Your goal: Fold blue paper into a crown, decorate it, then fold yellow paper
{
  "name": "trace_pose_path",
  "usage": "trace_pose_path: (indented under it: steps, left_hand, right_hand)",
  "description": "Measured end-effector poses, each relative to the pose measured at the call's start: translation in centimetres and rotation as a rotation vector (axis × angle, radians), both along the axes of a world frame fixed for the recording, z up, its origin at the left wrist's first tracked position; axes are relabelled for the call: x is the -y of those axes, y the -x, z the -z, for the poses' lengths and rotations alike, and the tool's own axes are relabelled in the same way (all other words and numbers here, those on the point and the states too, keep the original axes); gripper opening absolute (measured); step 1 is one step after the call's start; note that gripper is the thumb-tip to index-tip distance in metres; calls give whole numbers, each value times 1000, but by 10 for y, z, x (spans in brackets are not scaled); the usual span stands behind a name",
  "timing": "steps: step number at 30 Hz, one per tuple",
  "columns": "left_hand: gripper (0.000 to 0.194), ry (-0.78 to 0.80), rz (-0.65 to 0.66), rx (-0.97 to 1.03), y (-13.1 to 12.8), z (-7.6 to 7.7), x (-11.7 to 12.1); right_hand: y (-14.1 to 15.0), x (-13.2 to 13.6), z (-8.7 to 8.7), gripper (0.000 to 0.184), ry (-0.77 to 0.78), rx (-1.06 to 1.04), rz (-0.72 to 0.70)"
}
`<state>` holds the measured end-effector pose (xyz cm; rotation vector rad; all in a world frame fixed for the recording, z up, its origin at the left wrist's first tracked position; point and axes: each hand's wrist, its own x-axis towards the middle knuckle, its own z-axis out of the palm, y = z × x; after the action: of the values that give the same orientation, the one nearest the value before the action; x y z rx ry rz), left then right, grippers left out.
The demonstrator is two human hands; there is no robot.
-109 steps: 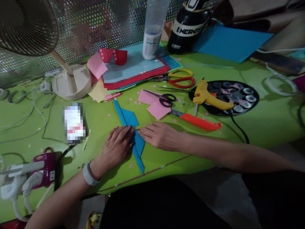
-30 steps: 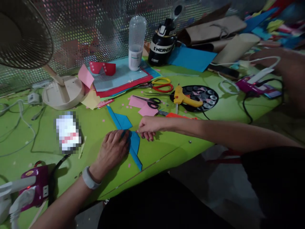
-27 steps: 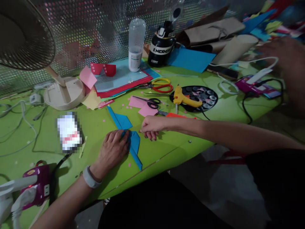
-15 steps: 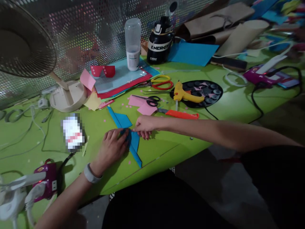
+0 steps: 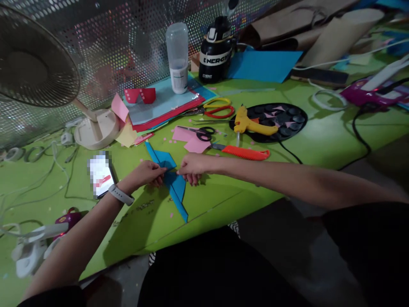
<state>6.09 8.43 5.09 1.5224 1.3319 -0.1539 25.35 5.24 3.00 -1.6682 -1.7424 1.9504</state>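
A blue folded paper piece [image 5: 177,186], long and narrow with two angled flaps, lies slantwise on the green table. My left hand [image 5: 148,173] pinches its left edge near the middle between thumb and fingers. From the other side my right hand [image 5: 192,167] has thumb and forefinger closed on the paper's right edge, its other fingers curled beneath. The two flaps meet in a gap between my hands. Just beyond lie pink paper pieces [image 5: 197,146] with small black-handled scissors [image 5: 205,134] on top, and an orange-handled cutter [image 5: 246,152].
A yellow glue gun [image 5: 254,124] rests on a black oval tray [image 5: 295,128]. Yellow-and-red scissors [image 5: 220,108] lie by stacked coloured sheets [image 5: 162,111]. A phone [image 5: 100,174] and a fan [image 5: 96,130] stand left; a black bottle [image 5: 214,55] stands behind. Cords cross both sides.
My left hand has gone from lying flat on the blue paper to pinching its edge, with the wrist raised. My right hand has stayed at the right edge. The view has shifted slightly.
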Motion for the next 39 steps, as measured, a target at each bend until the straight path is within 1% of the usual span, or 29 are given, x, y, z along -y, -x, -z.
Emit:
trace_pose_path:
  steps: [4,7,11,14,19,22,27,30,33,36,39]
  left_hand:
    - [44,20,59,-76,-4,-4,-6]
    - [45,50,81,-95,-5,-4,-11]
    - [48,66,88,-101,-7,-3,-13]
    - [48,79,65,-115,-7,-3,-13]
    - [45,159,18,-87,-3,2,-17]
    - [44,211,12,-56,0,4,-21]
    - [32,283,-15,-67,1,1,-24]
    - [29,303,-5,-73,1,-1,-25]
    - [29,308,0,-64,2,0,-27]
    - [34,312,10,-43,5,6,-30]
    - [39,293,70,-21,11,13,-36]
  right_hand:
    - [1,2,-11,41,-4,27,-1]
    - [1,4,-14,41,-7,41,-8]
    - [1,3,-11,41,1,47,-17]
    - [1,2,-8,43,0,33,-25]
    - [1,1,-5,44,-15,21,-36]
    - [1,1,-4,43,-9,18,-40]
    - [0,2,-4,41,13,11,-15]
    - [0,2,-2,41,8,9,-11]
    - [0,1,2,41,2,-1,-13]
    - [1,0,4,40,0,17,-9]
    - [2,1,2,42,-1,26,-1]
